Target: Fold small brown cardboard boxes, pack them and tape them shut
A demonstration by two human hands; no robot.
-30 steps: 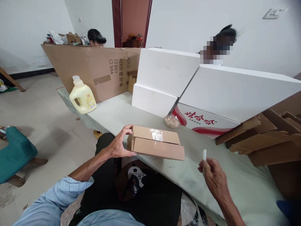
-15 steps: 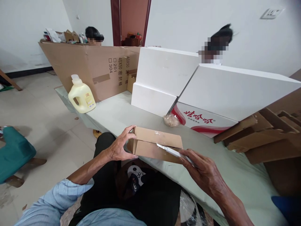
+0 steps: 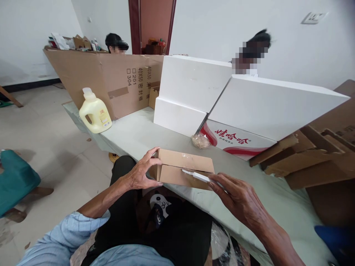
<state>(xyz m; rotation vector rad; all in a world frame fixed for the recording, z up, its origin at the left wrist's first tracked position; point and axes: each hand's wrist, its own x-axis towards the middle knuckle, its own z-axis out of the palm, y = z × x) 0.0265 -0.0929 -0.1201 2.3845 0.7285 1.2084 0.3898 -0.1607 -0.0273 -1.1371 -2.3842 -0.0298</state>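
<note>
Carton (image 3: 177, 161) sits at the near edge of the table (image 3: 133, 136), tipped slightly toward the person; whether its underside touches the cloth cannot be told. The left hand (image 3: 142, 171) grips its left end, fingers over the upper corner and thumb at the lower one. The right hand (image 3: 235, 192) is closed around a white-handled knife (image 3: 200, 177), its blade pointing left along the seam between two flaps. Clear tape (image 3: 186, 156) lies on the far flap.

A strip of bare cloth runs behind the carton, as far as the plastic bundle (image 3: 201, 141) and white boxes (image 3: 194, 81). More cloth lies open toward the jug (image 3: 95, 114) at left, and between the right forearm and the cardboard stack (image 3: 305, 162).

The big box (image 3: 116, 70) reads "40X50" twice, "201" and "304", each of the latter beside a small square, all turned sideways with Chinese characters. Large red characters mark the printed box (image 3: 238, 144) under a white one. The jug's label is too small to read.
</note>
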